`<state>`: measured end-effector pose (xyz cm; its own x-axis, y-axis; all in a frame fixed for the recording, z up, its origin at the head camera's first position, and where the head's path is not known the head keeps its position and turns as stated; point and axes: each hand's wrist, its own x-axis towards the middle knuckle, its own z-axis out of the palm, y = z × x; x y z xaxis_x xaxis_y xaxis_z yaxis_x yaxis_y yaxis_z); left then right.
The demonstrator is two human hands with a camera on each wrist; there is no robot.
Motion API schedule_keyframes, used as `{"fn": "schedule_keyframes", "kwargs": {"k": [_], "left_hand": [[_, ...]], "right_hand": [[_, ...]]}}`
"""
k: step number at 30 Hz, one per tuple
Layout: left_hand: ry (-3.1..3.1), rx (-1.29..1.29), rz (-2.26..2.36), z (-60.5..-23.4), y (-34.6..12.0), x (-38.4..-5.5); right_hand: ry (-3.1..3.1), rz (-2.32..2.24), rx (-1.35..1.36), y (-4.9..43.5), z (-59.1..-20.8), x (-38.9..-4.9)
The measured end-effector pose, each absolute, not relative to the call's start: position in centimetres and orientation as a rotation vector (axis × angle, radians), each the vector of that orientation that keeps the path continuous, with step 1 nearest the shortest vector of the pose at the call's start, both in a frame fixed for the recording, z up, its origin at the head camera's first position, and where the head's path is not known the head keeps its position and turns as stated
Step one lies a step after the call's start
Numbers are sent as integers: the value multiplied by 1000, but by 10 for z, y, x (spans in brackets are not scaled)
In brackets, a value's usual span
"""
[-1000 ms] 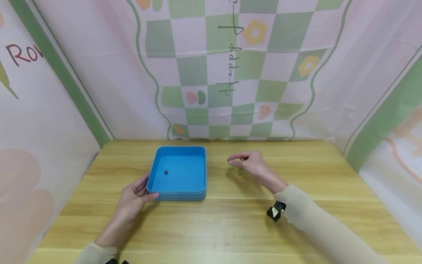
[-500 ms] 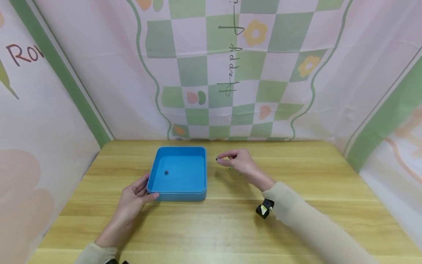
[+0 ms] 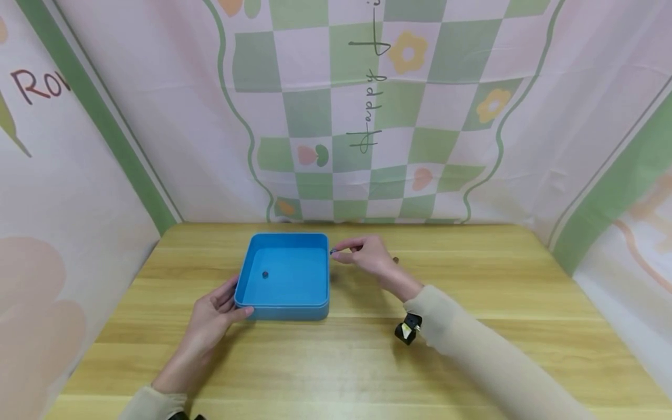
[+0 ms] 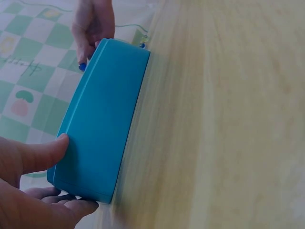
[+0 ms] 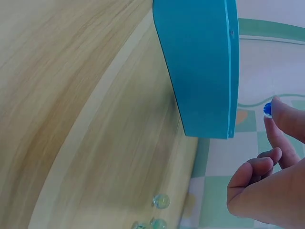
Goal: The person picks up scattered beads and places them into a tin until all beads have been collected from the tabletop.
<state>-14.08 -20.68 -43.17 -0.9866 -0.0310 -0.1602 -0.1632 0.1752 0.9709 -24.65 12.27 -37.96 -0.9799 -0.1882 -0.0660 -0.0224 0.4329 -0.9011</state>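
Note:
My left hand (image 3: 207, 318) grips the near left corner of a square blue plastic box (image 3: 300, 313), thumb on the front wall and fingers along the left side. One small dark marble (image 3: 265, 274) lies on the box floor. Between thumb and index finger, my right hand (image 3: 371, 256) pinches a blue glass marble (image 5: 268, 109), held at the box's right rim in the head view. Its other fingers are curled in the right wrist view. Several clear greenish marbles (image 5: 161, 201) lie on the table; in the head view my right hand mostly hides that spot.
The box stands on a wooden table (image 3: 336, 367). A small brown round thing (image 3: 396, 260) shows just behind my right wrist. A patterned curtain (image 3: 349, 116) hangs behind the table's back edge, and more cloth hangs at both sides.
My right hand has moved left with the marble, from over the loose marbles to the box's right rim. The left hand and the box have stayed in place.

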Motion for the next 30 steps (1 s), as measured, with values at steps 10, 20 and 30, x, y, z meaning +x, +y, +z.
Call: {"fn": "schedule_keyframes", "kwargs": {"k": [10,20,30], "left_hand": [[2319,-181,1955,-434,-208,-142],[2326,-182,1953,-432,-207,-141],[2326,-172,1950,-432,-208,-141]], "right_hand": [[2452,-1627,-239,107,-376,-247],[2473,-1620,-329,92,-376,-248],[2459,-1612,-352,80,-378,-250]]}}
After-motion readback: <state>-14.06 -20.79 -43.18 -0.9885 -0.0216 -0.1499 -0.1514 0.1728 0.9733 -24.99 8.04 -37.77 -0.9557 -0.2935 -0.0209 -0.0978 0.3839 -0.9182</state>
